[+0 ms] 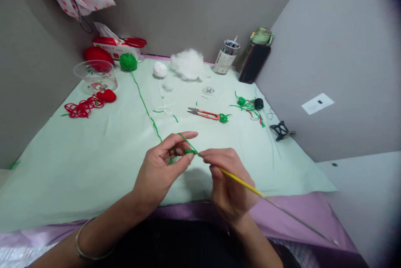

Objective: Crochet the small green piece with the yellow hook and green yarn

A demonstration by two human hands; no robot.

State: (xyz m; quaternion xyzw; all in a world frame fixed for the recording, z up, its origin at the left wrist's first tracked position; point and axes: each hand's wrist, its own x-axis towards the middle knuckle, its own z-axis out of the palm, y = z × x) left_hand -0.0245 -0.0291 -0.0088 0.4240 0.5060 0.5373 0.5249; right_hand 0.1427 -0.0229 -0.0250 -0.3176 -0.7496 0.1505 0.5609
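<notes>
My left hand (163, 163) pinches a small strip of green crochet work (189, 151) between thumb and fingers, and a strand of green yarn (187, 139) runs over its raised index finger. In my right hand (232, 180) is a crochet hook (241, 181) with a yellow grip and a long metal shaft pointing to the lower right. The hook's tip meets the green work close to my left thumb. From there the yarn trails back across the cloth to a green yarn ball (128, 62).
Orange thread snips (206, 114) lie ahead of my hands. Behind them are white stuffing (189, 64), a white yarn ball (160, 69) and a pen jar (226, 57). Red yarn (82, 107) and a clear tub (94, 77) sit left; green scraps (247, 103) and a phone (255, 63) right.
</notes>
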